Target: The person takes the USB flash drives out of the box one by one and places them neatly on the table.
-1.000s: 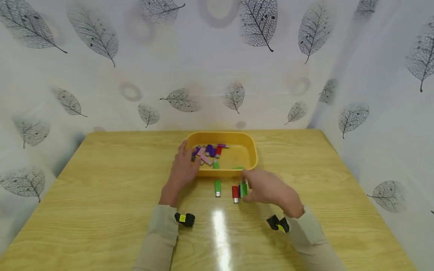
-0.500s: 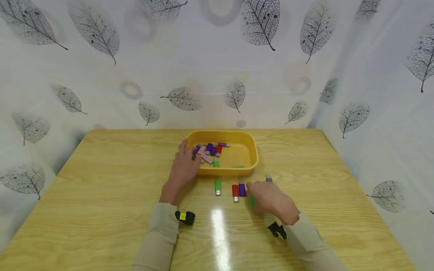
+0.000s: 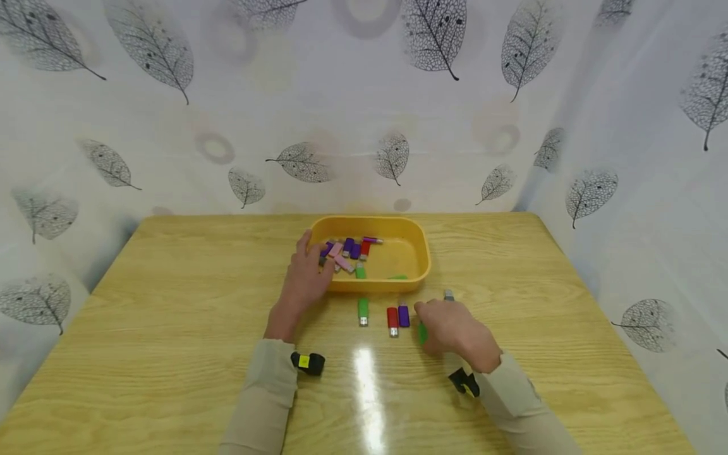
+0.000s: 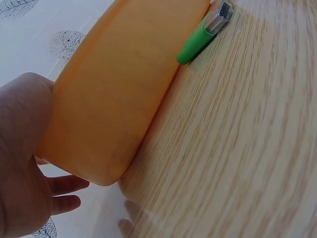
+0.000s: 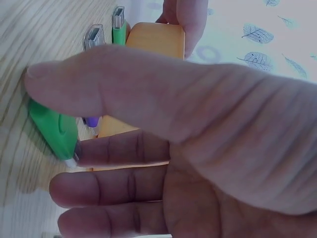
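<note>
My left hand [image 3: 303, 278] grips the left end of a yellow plastic tray [image 3: 378, 287], its thumb over the rim and fingers along the outside. My right hand [image 3: 457, 330] pinches a green USB stick [image 5: 57, 130] between thumb and index finger, just over or on the table; the hand hides much of it in the head view. Left of that hand lie a purple USB stick [image 3: 404, 315] and a red USB stick [image 3: 393, 321], side by side. Another green USB stick [image 3: 363, 312] lies farther left, before the tray.
Inside the tray, several purple, pink, red and green USB sticks, such as a pink one [image 3: 344, 263], crowd toward the left. A grey USB stick [image 3: 448, 295] shows behind my right hand. The wooden table [image 3: 170, 328] meets a leaf-patterned curtain [image 3: 341, 114] at the back.
My right hand has moved the green USB stick rightward, away from the purple one, and then stayed there. The grey USB stick has come into sight. My left hand keeps its grip.
</note>
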The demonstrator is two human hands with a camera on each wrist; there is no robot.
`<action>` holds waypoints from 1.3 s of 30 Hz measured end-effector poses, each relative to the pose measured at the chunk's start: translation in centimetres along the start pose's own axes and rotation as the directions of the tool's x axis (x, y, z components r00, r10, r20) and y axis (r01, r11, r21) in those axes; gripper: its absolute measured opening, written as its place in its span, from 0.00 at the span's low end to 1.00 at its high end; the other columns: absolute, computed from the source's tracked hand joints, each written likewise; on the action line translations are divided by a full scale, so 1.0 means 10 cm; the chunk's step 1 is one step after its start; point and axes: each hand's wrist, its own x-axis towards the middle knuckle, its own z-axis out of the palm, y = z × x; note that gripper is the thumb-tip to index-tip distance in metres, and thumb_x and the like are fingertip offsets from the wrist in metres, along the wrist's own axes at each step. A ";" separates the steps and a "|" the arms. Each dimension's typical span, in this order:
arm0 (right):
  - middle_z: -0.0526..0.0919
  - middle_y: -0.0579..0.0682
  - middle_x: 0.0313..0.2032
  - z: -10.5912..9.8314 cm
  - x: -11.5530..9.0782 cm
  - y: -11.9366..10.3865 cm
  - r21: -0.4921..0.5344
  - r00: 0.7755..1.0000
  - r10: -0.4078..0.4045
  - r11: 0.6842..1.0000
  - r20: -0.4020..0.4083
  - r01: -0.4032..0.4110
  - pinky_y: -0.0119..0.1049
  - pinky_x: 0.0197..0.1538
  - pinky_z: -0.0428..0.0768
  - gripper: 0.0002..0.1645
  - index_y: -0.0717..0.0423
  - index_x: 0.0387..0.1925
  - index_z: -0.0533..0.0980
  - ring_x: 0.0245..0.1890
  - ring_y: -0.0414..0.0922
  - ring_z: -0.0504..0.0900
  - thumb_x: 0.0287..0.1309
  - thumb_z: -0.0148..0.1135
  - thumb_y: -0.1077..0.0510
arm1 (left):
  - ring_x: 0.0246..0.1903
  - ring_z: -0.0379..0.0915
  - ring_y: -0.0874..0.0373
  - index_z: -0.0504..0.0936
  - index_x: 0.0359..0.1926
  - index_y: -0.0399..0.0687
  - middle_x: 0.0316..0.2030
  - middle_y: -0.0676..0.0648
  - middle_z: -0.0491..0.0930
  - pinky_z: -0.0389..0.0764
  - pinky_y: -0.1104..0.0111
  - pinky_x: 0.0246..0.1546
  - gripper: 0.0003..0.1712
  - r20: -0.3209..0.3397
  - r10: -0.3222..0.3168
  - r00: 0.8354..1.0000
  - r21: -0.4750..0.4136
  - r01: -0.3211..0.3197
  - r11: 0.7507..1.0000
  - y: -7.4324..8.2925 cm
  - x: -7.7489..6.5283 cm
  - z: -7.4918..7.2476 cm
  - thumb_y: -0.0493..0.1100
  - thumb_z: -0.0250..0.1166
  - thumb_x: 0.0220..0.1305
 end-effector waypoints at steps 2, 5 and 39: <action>0.76 0.49 0.29 0.01 0.00 0.00 0.002 1.000 -0.004 1.000 -0.002 0.004 0.41 0.33 0.77 0.23 0.58 0.42 0.74 0.28 0.46 0.72 0.44 0.75 0.60 | 0.69 0.53 0.33 0.69 0.66 0.39 0.78 0.41 0.38 0.58 0.41 0.68 0.29 -0.001 0.001 1.000 -0.002 -0.001 1.000 0.00 0.00 0.00 0.51 0.50 0.72; 0.76 0.49 0.29 0.01 0.01 -0.01 0.002 1.000 -0.005 1.000 0.002 0.005 0.41 0.33 0.77 0.23 0.58 0.42 0.74 0.28 0.46 0.72 0.44 0.75 0.60 | 0.69 0.53 0.34 0.69 0.66 0.38 0.78 0.41 0.38 0.58 0.41 0.68 0.29 -0.004 0.003 1.000 -0.002 -0.003 1.000 -0.01 0.00 0.00 0.52 0.49 0.72; 0.73 0.47 0.23 0.01 0.02 -0.20 0.045 0.999 -0.021 0.999 0.025 0.020 0.37 0.28 0.69 0.16 0.54 0.29 0.72 0.24 0.45 0.70 0.46 0.72 0.55 | 0.67 0.59 0.35 0.71 0.65 0.40 0.78 0.42 0.43 0.63 0.42 0.65 0.27 -0.031 0.005 1.000 -0.005 -0.005 1.000 -0.03 -0.02 -0.04 0.50 0.53 0.71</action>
